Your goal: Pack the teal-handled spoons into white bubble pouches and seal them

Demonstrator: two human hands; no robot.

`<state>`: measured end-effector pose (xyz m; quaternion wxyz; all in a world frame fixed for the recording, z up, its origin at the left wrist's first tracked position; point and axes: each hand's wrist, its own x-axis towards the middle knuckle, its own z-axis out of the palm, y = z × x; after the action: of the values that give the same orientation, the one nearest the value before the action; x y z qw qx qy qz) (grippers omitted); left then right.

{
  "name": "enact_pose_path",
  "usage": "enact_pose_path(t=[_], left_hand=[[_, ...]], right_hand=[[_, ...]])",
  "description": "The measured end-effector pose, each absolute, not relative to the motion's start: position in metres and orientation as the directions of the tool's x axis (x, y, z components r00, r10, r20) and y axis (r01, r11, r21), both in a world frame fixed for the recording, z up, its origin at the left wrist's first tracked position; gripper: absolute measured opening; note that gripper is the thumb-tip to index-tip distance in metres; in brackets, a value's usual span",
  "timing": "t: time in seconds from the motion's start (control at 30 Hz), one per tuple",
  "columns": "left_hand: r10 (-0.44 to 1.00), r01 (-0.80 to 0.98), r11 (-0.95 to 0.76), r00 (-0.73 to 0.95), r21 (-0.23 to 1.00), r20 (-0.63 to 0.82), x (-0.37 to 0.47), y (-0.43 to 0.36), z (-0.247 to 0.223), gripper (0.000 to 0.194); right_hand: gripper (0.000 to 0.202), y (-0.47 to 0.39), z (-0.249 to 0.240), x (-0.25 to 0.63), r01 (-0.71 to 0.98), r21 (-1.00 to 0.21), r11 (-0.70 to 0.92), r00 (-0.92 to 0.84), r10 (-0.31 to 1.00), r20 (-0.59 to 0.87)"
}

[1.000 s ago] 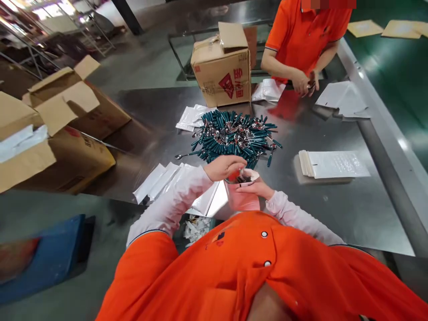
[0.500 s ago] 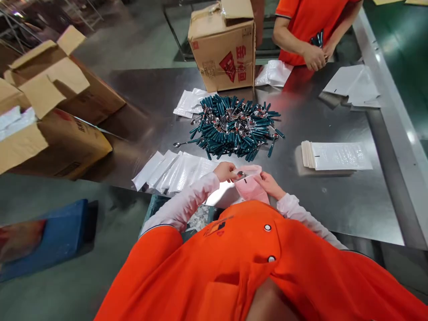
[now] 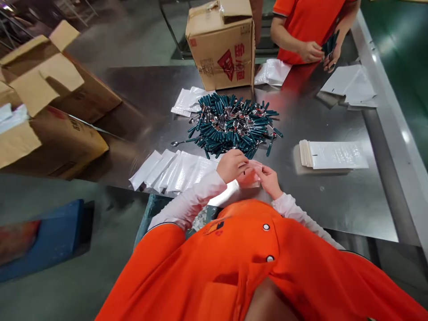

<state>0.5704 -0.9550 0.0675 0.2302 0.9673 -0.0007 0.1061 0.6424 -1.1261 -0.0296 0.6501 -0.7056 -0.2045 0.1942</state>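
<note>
In front of my body, a small white padded envelope, tinted pink by the light off my orange top, is held at its upper part by both hands. My left hand has its fingers closed over the top left of the envelope. A pinch of my right hand grips its upper right edge. Whether a spoon is inside, I cannot tell. Just beyond my hands is a heap of teaspoons with dark green handles. Several white padded envelopes lie overlapping in a row left of my left hand.
A stack of envelopes lies on the metal table at right. Behind the spoons stands a cardboard box. Open cartons stand at left. Across the table, a co-worker's hands hold dark-handled pieces near loose envelopes.
My left hand has moved up and right over the envelope's top, and the spoon bowl seen there is now out of sight. The co-worker's hands have moved apart.
</note>
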Motion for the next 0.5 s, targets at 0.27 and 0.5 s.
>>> enact_pose_path(t=[0.27,0.5], left_hand=[[0.07,-0.102,-0.852,0.95,0.514,0.305,0.594,-0.967,0.05,0.013],[-0.027,-0.174,-0.895,0.94,0.411,0.339,0.59,-0.966,0.055,0.02]], right_hand=[[0.032,-1.119,-0.014,0.647,0.073,-0.997,-0.03,0.811,0.583,0.042],[0.027,-1.116,-0.011,0.647,0.105,-0.994,-0.018,0.794,0.603,0.073]])
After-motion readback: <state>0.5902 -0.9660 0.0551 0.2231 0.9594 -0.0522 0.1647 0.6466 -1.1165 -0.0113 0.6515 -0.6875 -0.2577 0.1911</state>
